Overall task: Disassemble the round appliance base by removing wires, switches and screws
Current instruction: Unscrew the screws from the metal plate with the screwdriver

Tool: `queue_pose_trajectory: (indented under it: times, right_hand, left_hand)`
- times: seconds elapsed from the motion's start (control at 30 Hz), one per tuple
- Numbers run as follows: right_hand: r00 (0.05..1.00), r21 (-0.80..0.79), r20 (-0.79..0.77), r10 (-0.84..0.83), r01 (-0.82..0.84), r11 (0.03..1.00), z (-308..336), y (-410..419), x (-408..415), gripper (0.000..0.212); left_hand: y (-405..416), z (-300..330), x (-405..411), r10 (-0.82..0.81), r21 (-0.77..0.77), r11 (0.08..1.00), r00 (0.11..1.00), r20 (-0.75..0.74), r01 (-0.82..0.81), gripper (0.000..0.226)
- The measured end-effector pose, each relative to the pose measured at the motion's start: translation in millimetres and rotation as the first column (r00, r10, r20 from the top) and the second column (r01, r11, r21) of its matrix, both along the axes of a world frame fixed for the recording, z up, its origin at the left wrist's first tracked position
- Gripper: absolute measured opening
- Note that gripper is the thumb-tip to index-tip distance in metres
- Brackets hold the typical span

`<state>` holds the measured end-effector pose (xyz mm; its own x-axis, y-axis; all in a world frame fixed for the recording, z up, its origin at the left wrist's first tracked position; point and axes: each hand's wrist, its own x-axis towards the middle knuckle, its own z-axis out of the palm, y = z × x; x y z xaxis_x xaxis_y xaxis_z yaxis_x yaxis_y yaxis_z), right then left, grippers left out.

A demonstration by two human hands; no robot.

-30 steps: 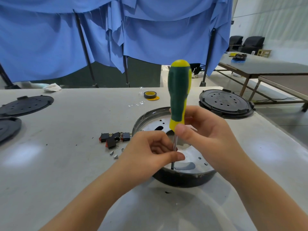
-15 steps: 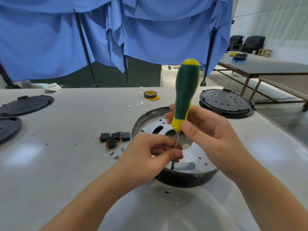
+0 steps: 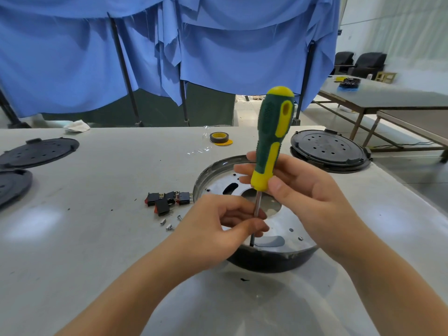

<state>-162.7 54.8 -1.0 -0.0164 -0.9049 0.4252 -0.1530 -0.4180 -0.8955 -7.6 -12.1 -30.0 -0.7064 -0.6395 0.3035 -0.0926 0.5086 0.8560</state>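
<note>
The round appliance base (image 3: pixel 286 229), a black ring with a shiny metal plate inside, lies on the white table in front of me. A green and yellow screwdriver (image 3: pixel 274 137) stands nearly upright with its tip down on the plate's near edge. My right hand (image 3: pixel 298 192) grips the lower end of the handle. My left hand (image 3: pixel 218 229) pinches the metal shaft just above the tip. Left of the base lie several black and red switches (image 3: pixel 167 201) and a few loose screws (image 3: pixel 169 223).
A black round cover (image 3: pixel 329 151) sits at the back right, two more black covers (image 3: pixel 36 151) at the far left. A roll of dark tape (image 3: pixel 219 137) lies at the back middle. Blue cloth hangs behind the table; another table stands at the right.
The screwdriver handle has tilted to the right and turned in my right hand, showing its yellow side. My left hand stays pinched on the shaft at the same spot.
</note>
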Motion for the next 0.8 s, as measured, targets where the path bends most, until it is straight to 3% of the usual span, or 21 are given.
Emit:
queue_pose_trajectory:
  times: [0.13,0.23,0.33,0.43,0.63,0.8]
  right_hand:
    - [0.998,-0.031,-0.002,-0.069,0.069,0.997,1.6,-1.1,5.7,0.023]
    - [0.992,-0.095,0.037,-0.124,0.127,0.987,1.5,-1.8,7.0,0.030]
    - [0.992,-0.102,0.080,-0.102,0.110,0.989,2.1,-0.9,2.9,0.032]
    - [0.997,-0.057,0.063,-0.033,0.037,0.998,2.4,1.3,-0.2,0.028]
    - [0.998,-0.069,-0.002,-0.065,0.065,0.996,0.7,-0.8,6.7,0.037]
    - [0.995,-0.085,0.078,-0.054,0.061,0.995,2.7,-0.5,3.8,0.035]
  left_hand:
    - [-1.4,-1.7,-1.9,0.100,0.042,0.994,0.993,-0.056,-0.098,0.013]
    - [-0.7,-4.4,-3.7,0.116,0.007,0.993,0.991,-0.066,-0.115,0.016]
    - [0.9,-2.4,-2.5,0.072,-0.004,0.997,0.996,-0.058,-0.073,0.009]
    - [0.4,0.8,1.3,0.011,0.013,1.000,0.999,-0.047,-0.011,0.018]
    - [1.3,-0.3,-3.8,0.083,0.087,0.993,0.991,-0.106,-0.074,0.013]
    - [1.4,1.4,-0.2,-0.010,0.004,1.000,1.000,-0.016,0.010,0.020]
